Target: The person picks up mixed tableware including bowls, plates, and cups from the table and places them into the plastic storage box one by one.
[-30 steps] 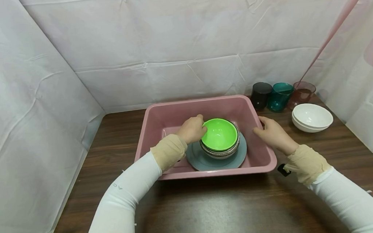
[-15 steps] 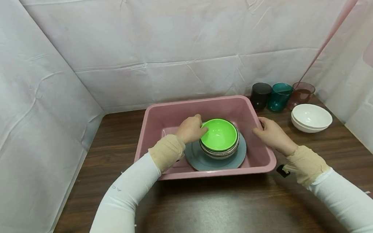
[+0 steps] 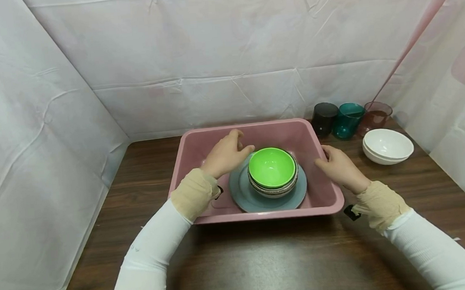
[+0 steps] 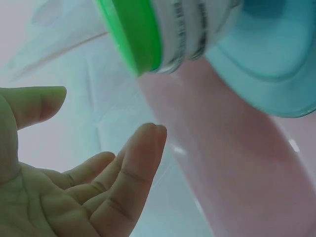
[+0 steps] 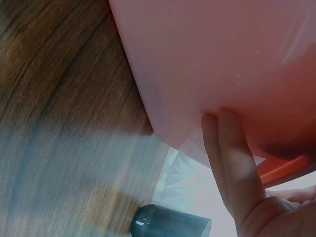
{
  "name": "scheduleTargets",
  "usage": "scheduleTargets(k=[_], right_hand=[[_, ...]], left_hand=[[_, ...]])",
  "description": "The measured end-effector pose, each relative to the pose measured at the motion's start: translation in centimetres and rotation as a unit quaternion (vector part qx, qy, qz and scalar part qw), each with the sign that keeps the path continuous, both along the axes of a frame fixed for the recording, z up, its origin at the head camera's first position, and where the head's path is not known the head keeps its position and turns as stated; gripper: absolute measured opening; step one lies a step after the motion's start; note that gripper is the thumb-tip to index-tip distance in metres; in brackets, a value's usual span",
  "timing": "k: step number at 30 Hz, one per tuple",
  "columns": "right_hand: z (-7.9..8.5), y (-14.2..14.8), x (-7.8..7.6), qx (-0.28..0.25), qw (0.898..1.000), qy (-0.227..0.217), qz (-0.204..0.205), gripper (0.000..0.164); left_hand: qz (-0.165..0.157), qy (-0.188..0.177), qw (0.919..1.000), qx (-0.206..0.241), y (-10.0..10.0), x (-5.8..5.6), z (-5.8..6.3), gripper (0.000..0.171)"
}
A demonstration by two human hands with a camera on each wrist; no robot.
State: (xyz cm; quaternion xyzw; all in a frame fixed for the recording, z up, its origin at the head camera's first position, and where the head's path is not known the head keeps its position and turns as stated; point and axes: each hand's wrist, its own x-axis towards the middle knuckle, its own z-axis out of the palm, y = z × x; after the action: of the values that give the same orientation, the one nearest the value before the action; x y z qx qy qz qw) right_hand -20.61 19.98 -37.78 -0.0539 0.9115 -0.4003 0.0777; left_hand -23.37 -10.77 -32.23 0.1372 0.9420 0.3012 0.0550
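Note:
A pink basin (image 3: pixel 246 217) holds a blue-grey plate (image 3: pixel 240 194) with a stack of speckled-rim bowls (image 3: pixel 275 193) on it. A bright green bowl (image 3: pixel 272 168) tops the stack. My left hand (image 3: pixel 226 153) is over the basin's left half, just left of the green bowl, fingers spread and nothing in them. In the left wrist view, a gap separates its fingertips (image 4: pixel 150 136) from the bowls. My right hand (image 3: pixel 342 168) grips the basin's right rim, thumb on the inside. Its fingers (image 5: pixel 234 143) press against the outer wall in the right wrist view.
Behind the right hand stand a dark grey cup (image 3: pixel 325 119), a teal cup (image 3: pixel 348 121) and a reddish clear cup (image 3: pixel 375 118). Two nested white bowls (image 3: pixel 388 145) sit at the right. White sheeting (image 3: pixel 237 99) hangs behind and beside the dark wooden table (image 3: pixel 258 261).
My left hand has let go of the green bowl's left rim and moved left, its fingers spreading. The right hand stays on the basin's rim, and the green bowl stays on the stack.

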Motion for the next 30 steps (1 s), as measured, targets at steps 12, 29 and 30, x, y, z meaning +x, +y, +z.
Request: scheduleTargets(k=[12,29,30], right_hand=[[0.2,-0.2,0.0,-0.002,1.0,0.003,-0.001,0.057],[-0.1,0.1,-0.1,-0.004,1.0,-0.001,-0.002,0.057],[-0.1,0.1,-0.1,-0.005,1.0,-0.001,-0.002,0.057]], left_hand=[[0.029,0.031,0.9904,0.132,-4.7,1.3,2.6,0.063],[0.084,-0.021,0.9918,0.095,-14.5,3.4,3.6,0.082],[0.085,-0.027,0.992,0.089,-15.0,3.5,3.4,0.083]])
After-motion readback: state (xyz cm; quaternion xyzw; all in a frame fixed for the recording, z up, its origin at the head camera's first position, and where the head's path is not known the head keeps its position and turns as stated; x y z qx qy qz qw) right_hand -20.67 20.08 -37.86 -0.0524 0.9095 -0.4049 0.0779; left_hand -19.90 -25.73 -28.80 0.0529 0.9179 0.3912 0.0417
